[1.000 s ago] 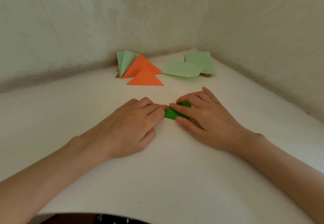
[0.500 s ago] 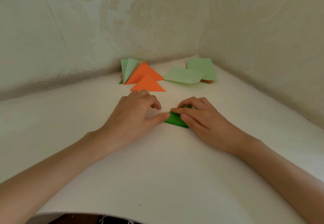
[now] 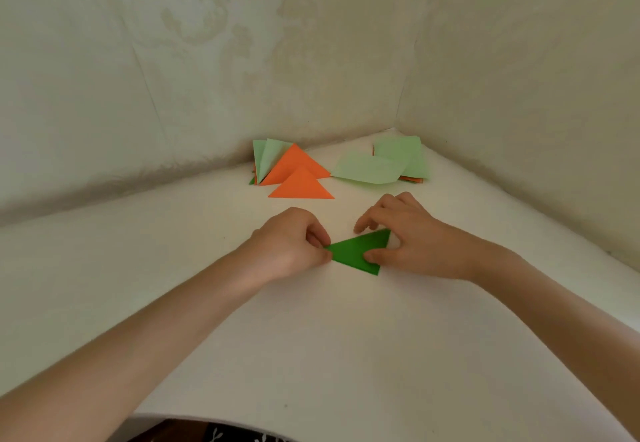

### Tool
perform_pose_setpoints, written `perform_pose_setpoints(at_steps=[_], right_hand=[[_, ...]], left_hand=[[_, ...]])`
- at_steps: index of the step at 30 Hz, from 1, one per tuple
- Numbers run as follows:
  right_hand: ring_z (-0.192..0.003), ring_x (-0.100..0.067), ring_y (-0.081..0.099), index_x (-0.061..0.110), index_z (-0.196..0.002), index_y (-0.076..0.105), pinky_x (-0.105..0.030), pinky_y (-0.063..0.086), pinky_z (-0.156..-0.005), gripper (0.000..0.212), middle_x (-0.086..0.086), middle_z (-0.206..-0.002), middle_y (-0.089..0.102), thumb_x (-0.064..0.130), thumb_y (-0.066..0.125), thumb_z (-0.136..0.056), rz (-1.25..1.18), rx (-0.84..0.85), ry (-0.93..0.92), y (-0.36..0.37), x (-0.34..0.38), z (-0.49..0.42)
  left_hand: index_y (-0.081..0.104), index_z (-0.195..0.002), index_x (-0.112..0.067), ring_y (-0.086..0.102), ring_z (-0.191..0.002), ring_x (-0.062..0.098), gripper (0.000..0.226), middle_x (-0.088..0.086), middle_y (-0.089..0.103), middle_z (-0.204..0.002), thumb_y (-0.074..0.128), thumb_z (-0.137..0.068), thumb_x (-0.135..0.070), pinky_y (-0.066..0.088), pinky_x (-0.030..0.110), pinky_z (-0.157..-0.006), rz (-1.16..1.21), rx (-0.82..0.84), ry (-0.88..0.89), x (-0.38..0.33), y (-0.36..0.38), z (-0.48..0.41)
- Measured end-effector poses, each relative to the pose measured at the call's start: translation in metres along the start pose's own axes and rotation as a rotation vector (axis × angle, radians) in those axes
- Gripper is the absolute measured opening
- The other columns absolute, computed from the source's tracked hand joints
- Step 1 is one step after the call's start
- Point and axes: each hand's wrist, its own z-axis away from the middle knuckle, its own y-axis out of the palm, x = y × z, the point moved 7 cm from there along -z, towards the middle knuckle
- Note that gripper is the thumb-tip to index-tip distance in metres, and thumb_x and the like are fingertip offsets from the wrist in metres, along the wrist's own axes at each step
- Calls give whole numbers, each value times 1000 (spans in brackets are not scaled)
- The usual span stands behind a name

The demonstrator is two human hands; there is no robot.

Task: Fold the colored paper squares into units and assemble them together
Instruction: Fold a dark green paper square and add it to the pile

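A dark green paper (image 3: 356,250), folded into a triangle, lies on the white table (image 3: 329,337) between my hands. My left hand (image 3: 291,244) pinches its left tip with thumb and curled fingers. My right hand (image 3: 405,237) holds its right side, thumb on the near edge and fingers curled over the far corner. Behind them lies an orange folded triangle (image 3: 300,186), with another orange triangle (image 3: 296,162) leaning on light green folded pieces (image 3: 268,156).
Flat light green paper squares (image 3: 381,164) lie in the back right corner on top of orange sheets (image 3: 410,179). Pale patterned walls (image 3: 207,78) close the table at the back and right. The table's near edge (image 3: 207,419) runs along the bottom.
The green paper shows more now, as a full triangle. My left hand curled from pressing flat into a pinch on the left tip. My right hand shifted right and lifted its fingers.
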Motion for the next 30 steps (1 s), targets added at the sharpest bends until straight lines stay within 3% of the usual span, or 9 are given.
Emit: perform_pose_setpoints(at_steps=[5, 9, 12, 14, 16, 19, 23, 27, 30], right_hand=[[-104, -7, 31, 28, -103, 51, -25, 34, -86, 24, 12, -103, 44, 27, 65, -84, -105, 87, 53, 0, 0, -5], [-97, -9, 48, 25, -95, 54, -19, 40, -80, 18, 12, -97, 56, 15, 64, -84, -199, -55, 42, -9, 3, -7], [-88, -19, 54, 15, -87, 62, -24, 38, -74, 10, 0, -90, 63, 6, 64, -83, -124, -347, -35, -29, 15, -11], [-74, -27, 51, 8, -77, 61, -31, 37, -65, 7, -6, -77, 61, 1, 62, -78, 76, -662, -175, -47, 34, -10], [-67, -29, 49, 7, -73, 61, -35, 36, -58, 12, -7, -72, 58, -5, 59, -72, 268, -815, -219, -50, 49, -15], [-71, -28, 53, 9, -74, 67, -33, 33, -60, 28, -5, -77, 61, -6, 45, -67, 426, -735, -223, -25, 51, -39], [-86, -32, 58, 12, -90, 73, -34, 41, -72, 49, -4, -90, 68, 2, 34, -62, 377, -409, -166, 13, 31, -66], [-124, -28, 36, 17, -125, 57, -35, 22, -101, 56, 2, -130, 55, 3, 33, -77, 463, -282, -133, 10, 26, -75], [-134, -25, 26, 20, -134, 46, -35, 16, -108, 57, 5, -139, 46, 2, 40, -81, 519, -253, -120, 8, 27, -84]], left_hand=[[52, -73, -29, 52, -83, 14, 22, -12, 51, -80, 69, -81, -17, 45, 33, -90, 8, 12, -12, -2, 2, -1], [55, -73, -25, 54, -71, 11, 23, -7, 57, -76, 71, -78, -9, 45, 24, -71, 148, -47, 40, 0, -4, 0], [57, -70, -25, 54, -68, 9, 25, -9, 59, -73, 73, -77, -8, 42, 22, -64, 78, -366, 235, -9, -38, 7], [59, -72, -19, 53, -70, 13, 16, -7, 60, -73, 70, -78, -10, 39, 29, -66, -134, -671, 454, -22, -64, 18], [60, -73, -14, 51, -71, 19, 7, -2, 59, -73, 64, -78, -11, 33, 32, -69, -395, -813, 600, -25, -74, 22], [61, -74, -12, 58, -66, 28, 6, 5, 59, -73, 60, -78, -6, 30, 33, -68, -618, -772, 600, -5, -76, 6], [71, -77, -12, 65, -75, 29, 27, 9, 68, -88, 66, -62, 10, 37, 32, -71, -723, -593, 462, 33, -65, -10], [73, -94, -11, 60, -98, 20, 38, 5, 70, -109, 40, -77, -16, 32, 30, -84, -669, -461, 520, 35, -52, -11], [71, -102, -13, 64, -103, 16, 44, 3, 69, -114, 36, -83, -30, 30, 27, -91, -638, -364, 501, 32, -40, -19]])
